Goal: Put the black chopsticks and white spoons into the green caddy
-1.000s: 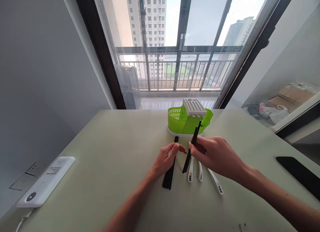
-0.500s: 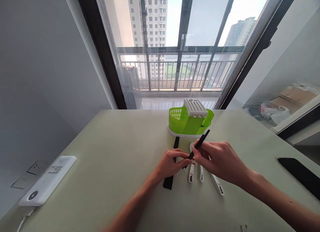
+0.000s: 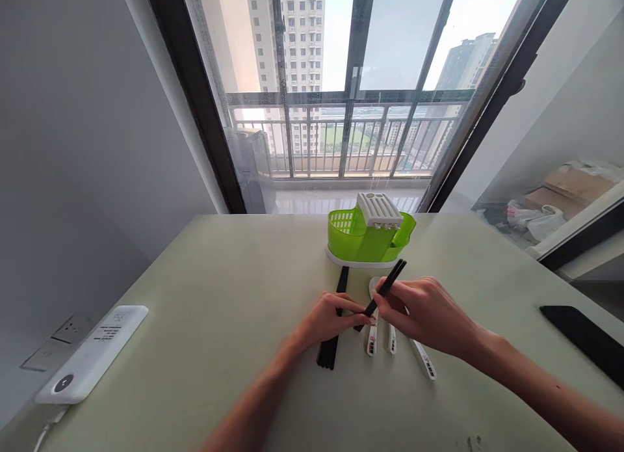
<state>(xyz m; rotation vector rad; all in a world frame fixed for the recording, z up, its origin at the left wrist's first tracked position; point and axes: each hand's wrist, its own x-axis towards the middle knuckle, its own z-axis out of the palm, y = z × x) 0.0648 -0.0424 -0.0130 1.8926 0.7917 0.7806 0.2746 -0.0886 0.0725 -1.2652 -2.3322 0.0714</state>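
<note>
A pair of black chopsticks [image 3: 387, 288] slants up to the right between my hands, their tips nearly even. My right hand [image 3: 422, 309] is closed on their middle. The fingers of my left hand [image 3: 336, 317] pinch their lower end. Beneath my left hand more black chopsticks [image 3: 328, 353] lie bunched on the table. White spoons with printed handles [image 3: 372, 343] rest under and beside my right hand, partly hidden by it. Behind the hands stands a green plastic cutlery holder [image 3: 348, 242] with a white slotted top [image 3: 379, 209].
The pale table [image 3: 234, 283] reaches back to a window. A white power strip [image 3: 97, 351] with a cable lies at the left edge. A flat black object [image 3: 582, 338] sits at the right edge. Outside the glass there is a balcony railing [image 3: 326, 140].
The two chopsticks in my hands have come together; their upper tips, staggered before, are now almost level. Both hands have stayed in nearly the same place.
</note>
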